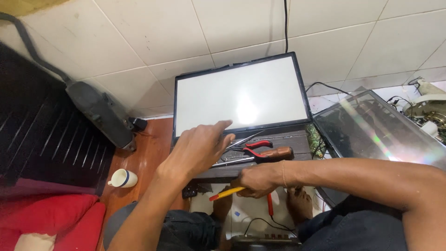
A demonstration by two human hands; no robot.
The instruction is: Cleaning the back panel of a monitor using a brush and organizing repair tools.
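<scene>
My left hand (200,148) is raised in front of a lit white screen panel (241,95) with a black frame, fingers apart, the forefinger pointing at the panel's lower edge; it holds nothing. My right hand (258,180) is closed around a yellow-handled tool with a red tip (226,194), low over the dark board below the panel. Just beyond my hands lie red-handled pliers (258,148), a wooden-handled tool (276,153) and metal tweezers (241,141).
A second glass-fronted panel (376,128) lies tilted to the right. A white cup (123,178) stands on the wooden floor at left, near a black power adapter (100,111). Red cushions (51,218) fill the lower left. Cables run behind the screen. My bare feet rest below.
</scene>
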